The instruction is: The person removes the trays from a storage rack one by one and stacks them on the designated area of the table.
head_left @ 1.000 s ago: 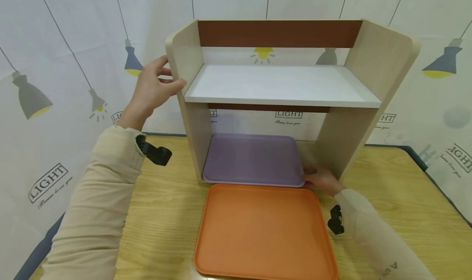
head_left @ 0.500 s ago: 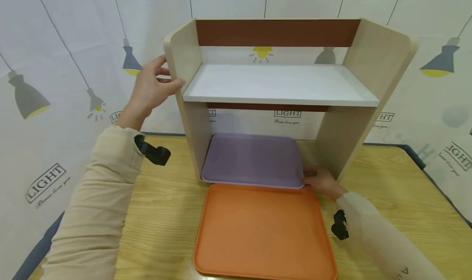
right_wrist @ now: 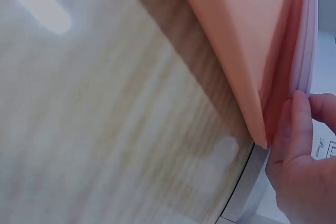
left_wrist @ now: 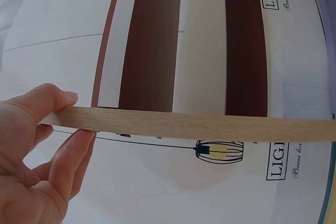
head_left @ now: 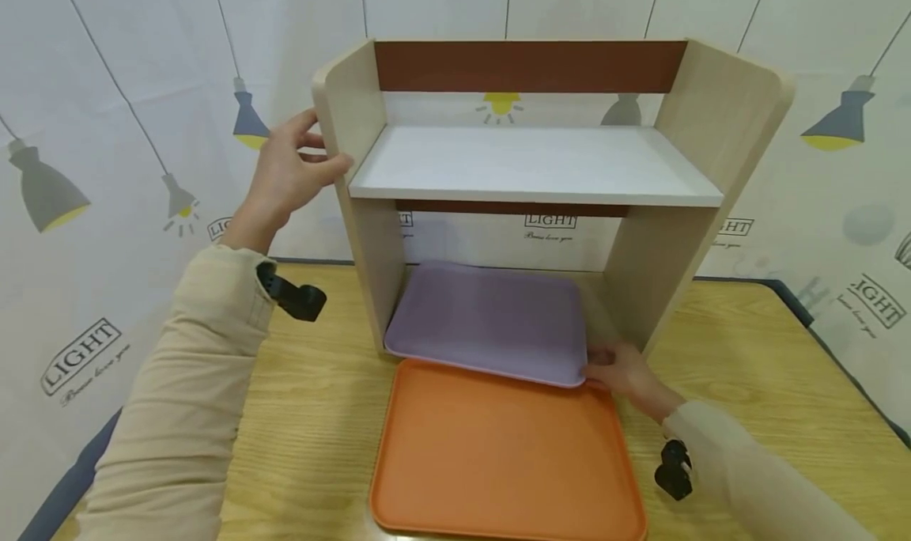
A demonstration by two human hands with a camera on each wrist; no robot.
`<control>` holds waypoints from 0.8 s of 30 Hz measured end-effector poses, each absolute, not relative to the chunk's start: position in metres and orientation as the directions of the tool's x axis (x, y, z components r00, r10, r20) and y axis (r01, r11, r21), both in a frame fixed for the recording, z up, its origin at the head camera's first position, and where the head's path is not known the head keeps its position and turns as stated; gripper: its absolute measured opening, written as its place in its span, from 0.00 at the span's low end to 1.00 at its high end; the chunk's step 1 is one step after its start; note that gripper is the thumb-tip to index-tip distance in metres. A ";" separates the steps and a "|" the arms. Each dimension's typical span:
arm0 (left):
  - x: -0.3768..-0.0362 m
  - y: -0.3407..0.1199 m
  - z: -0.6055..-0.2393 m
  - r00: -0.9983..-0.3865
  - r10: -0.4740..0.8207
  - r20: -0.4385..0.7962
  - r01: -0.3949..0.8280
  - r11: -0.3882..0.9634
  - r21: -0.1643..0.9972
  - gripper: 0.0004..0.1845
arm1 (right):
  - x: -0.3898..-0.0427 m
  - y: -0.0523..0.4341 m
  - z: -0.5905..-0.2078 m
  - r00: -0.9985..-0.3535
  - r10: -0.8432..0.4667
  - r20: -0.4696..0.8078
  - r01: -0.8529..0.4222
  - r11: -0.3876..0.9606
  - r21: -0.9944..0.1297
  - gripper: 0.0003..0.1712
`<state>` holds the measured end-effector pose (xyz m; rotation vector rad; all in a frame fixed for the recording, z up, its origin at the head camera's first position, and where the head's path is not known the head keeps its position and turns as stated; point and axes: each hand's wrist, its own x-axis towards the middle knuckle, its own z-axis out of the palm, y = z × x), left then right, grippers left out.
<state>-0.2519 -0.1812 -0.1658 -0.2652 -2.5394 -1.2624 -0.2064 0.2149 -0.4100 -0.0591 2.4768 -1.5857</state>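
Note:
A two-tier wooden shelf (head_left: 534,165) with a white upper board stands on the table. My left hand (head_left: 288,165) grips its left side panel (left_wrist: 210,124) near the top, thumb on one face and fingers on the other in the left wrist view. On the lower level lies a purple tray (head_left: 491,319), turned slightly so its right front corner juts out over the orange tray (head_left: 505,454). My right hand (head_left: 626,375) pinches that corner. In the right wrist view, the thumb and fingers of my right hand (right_wrist: 307,150) meet at the pale purple rim (right_wrist: 303,51).
The orange tray lies flat on the wood-grain table (head_left: 306,414), directly in front of the shelf. A white curtain (head_left: 156,169) printed with lamps hangs behind and on both sides. The shelf's right side panel (head_left: 662,256) rises close behind my right hand.
The purple tray's right front corner has come forward out of the shelf with my right hand, overlapping the orange tray more. My left hand keeps its hold on the shelf.

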 end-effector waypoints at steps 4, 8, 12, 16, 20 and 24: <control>-0.252 -0.181 -0.165 -0.941 0.035 0.337 0.290 0.599 0.746 0.33 | -0.196 0.214 -0.408 -0.978 -0.134 -0.163 0.090 0.430 -0.898 0.27; -0.252 -0.181 -0.165 -0.944 0.031 0.329 0.281 0.600 0.749 0.33 | -0.187 0.213 -0.408 -0.977 -0.144 -0.159 0.094 0.380 -0.920 0.26; -0.252 -0.181 -0.164 -0.946 0.027 0.323 0.274 0.600 0.752 0.33 | -0.179 0.210 -0.409 -0.975 -0.145 -0.167 0.106 0.358 -0.928 0.26; -0.252 -0.181 -0.165 -0.947 0.029 0.321 0.273 0.598 0.753 0.33 | -0.172 0.208 -0.412 -0.972 -0.130 -0.194 0.141 0.337 -0.931 0.27; -0.252 -0.181 -0.165 -0.946 0.028 0.324 0.276 0.598 0.753 0.33 | -0.166 0.207 -0.414 -0.967 -0.087 -0.239 0.199 0.325 -0.924 0.28; -0.253 -0.180 -0.166 -0.945 0.027 0.326 0.276 0.599 0.752 0.33 | -0.160 0.206 -0.413 -0.961 -0.069 -0.268 0.232 0.326 -0.917 0.29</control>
